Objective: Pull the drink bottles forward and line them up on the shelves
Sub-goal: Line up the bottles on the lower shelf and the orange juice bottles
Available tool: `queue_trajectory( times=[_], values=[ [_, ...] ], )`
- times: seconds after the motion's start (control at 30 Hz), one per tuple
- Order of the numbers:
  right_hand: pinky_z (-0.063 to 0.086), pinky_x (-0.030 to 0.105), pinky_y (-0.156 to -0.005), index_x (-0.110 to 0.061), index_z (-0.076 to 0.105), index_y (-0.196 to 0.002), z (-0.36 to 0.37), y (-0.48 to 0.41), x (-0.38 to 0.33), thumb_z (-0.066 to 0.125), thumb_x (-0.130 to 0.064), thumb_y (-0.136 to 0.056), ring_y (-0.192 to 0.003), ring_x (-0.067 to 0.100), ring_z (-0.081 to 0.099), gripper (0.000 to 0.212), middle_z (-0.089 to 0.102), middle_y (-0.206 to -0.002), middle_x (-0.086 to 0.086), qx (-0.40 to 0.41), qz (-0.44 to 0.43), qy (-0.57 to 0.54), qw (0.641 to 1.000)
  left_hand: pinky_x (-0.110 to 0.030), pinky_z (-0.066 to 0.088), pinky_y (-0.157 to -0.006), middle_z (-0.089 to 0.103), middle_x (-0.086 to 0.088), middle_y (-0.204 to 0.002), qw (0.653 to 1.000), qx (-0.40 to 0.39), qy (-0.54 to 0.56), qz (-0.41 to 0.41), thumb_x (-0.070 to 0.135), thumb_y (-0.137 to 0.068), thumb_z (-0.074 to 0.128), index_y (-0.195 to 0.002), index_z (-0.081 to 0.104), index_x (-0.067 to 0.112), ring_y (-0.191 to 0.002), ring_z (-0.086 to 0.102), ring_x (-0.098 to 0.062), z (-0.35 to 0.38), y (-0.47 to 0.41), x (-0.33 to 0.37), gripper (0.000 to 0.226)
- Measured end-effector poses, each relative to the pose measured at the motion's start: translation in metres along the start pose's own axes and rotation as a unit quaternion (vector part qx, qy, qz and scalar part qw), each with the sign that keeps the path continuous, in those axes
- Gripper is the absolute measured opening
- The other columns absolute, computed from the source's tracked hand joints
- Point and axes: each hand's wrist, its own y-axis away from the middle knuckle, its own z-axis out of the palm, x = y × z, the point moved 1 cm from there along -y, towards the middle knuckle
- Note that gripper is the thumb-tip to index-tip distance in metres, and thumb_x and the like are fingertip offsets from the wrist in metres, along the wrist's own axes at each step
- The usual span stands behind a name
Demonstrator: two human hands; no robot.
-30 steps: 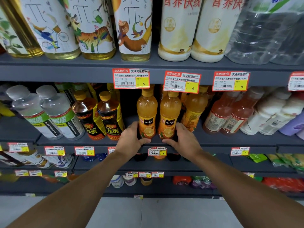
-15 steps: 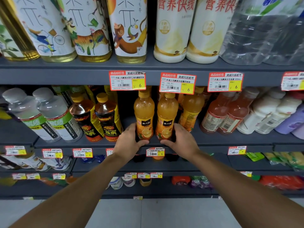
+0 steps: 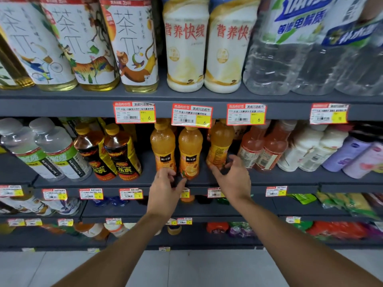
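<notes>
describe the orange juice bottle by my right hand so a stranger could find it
Look at the shelf below the two milky white bottles. It is the rightmost orange juice bottle, beside the right hand. Its two neighbours show black labels; its label is yellow.

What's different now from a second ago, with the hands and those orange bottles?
The right hand let go of the right front orange juice bottle and moved right to a third orange plastic bottle standing further back, fingers spread about its base; grip unclear. The left hand eased back to the base of the left front orange juice bottle. Both front bottles and the grey metal shelf stayed put.
</notes>
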Motion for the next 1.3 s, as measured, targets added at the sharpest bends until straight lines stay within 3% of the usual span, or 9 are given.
queue_trajectory(
  times=[0.13,0.23,0.37,0.47,0.57,0.77,0.97,1.1,1.3],
  values=[
    [0.054,0.042,-0.082,-0.028,0.046,-0.135,0.011,-0.014,0.001,0.072,-0.059,-0.080,-0.099,0.024,0.065,0.069,0.069,-0.106,-0.001,-0.049,0.029,0.023,0.998,-0.006,0.038,-0.068,0.049,0.012,-0.089,1.000,0.015,-0.010,0.006,0.034,-0.090,0.073,-0.096,0.051,0.024,-0.089,0.049,0.006,0.004,-0.006,0.001,0.025],
    [0.051,0.037,-0.076,-0.027,0.052,-0.122,0.017,-0.015,0.003,0.072,-0.064,-0.079,-0.097,0.026,0.066,0.060,0.068,-0.105,0.000,-0.035,0.049,0.028,0.998,-0.009,0.039,-0.065,0.051,0.010,-0.088,1.000,0.012,-0.011,0.024,0.031,-0.090,0.074,-0.095,0.052,0.023,-0.084,0.052,-0.001,0.008,-0.004,0.005,0.023],
    [0.045,0.035,-0.066,-0.020,0.049,-0.108,0.018,-0.009,0.006,0.075,-0.071,-0.068,-0.091,0.029,0.066,0.070,0.054,-0.110,0.002,0.008,0.037,0.095,0.995,-0.029,0.049,-0.069,0.056,0.007,-0.084,1.000,0.020,-0.005,0.013,0.031,-0.090,0.073,-0.097,0.056,0.022,-0.078,0.057,-0.008,0.011,-0.003,0.012,0.020],
    [0.054,0.041,-0.079,-0.021,0.044,-0.128,0.015,-0.011,0.011,0.079,-0.060,-0.069,-0.101,0.024,0.064,0.080,0.055,-0.122,0.000,-0.046,0.008,0.009,0.999,-0.038,0.054,-0.069,0.060,0.009,-0.078,1.000,0.018,-0.013,0.001,0.034,-0.092,0.070,-0.096,0.057,0.025,-0.074,0.060,-0.008,0.012,-0.007,0.016,0.016],
    [0.054,0.043,-0.090,-0.026,0.045,-0.133,0.015,-0.017,0.014,0.081,-0.043,-0.073,-0.106,0.020,0.064,0.072,0.064,-0.116,-0.003,-0.103,-0.012,-0.063,0.993,-0.036,0.055,-0.068,0.060,0.011,-0.074,1.000,0.016,-0.019,0.011,0.034,-0.091,0.071,-0.094,0.057,0.027,-0.072,0.060,-0.005,0.015,-0.009,0.017,0.015],
    [0.053,0.043,-0.081,-0.018,0.048,-0.126,0.018,-0.013,0.013,0.076,-0.068,-0.069,-0.103,0.027,0.061,0.080,0.053,-0.117,0.004,-0.064,-0.019,0.082,0.994,-0.034,0.055,-0.065,0.061,0.012,-0.072,0.999,0.011,-0.034,0.019,0.034,-0.092,0.070,-0.091,0.061,0.025,-0.069,0.060,-0.004,0.017,-0.013,0.016,0.013],
    [0.052,0.041,-0.093,-0.022,0.050,-0.128,0.010,-0.017,0.033,0.084,-0.044,-0.075,-0.111,0.020,0.059,0.066,0.057,-0.120,-0.002,-0.125,-0.069,0.040,0.989,-0.033,0.053,-0.060,0.064,0.012,-0.061,0.994,0.014,-0.104,-0.005,0.048,-0.091,0.067,-0.080,0.075,0.026,-0.061,0.062,-0.011,0.018,-0.012,0.018,0.025],
    [0.052,0.044,-0.094,-0.020,0.047,-0.129,0.007,-0.023,0.036,0.087,-0.050,-0.070,-0.113,0.023,0.058,0.078,0.057,-0.121,0.002,-0.145,-0.072,0.044,0.986,-0.032,0.053,-0.059,0.068,0.009,-0.064,0.990,0.012,-0.141,-0.010,0.053,-0.087,0.070,-0.079,0.077,0.027,-0.065,0.065,-0.015,0.018,-0.014,0.017,0.028],
    [0.048,0.037,-0.087,-0.017,0.050,-0.123,0.005,-0.027,0.036,0.086,-0.054,-0.069,-0.108,0.024,0.055,0.075,0.047,-0.107,-0.003,-0.163,-0.093,0.080,0.979,-0.028,0.040,-0.052,0.067,0.004,-0.064,0.974,0.016,-0.227,0.000,0.064,-0.085,0.064,-0.079,0.075,0.026,-0.066,0.066,-0.021,0.016,-0.015,0.016,0.040]
  ],
)
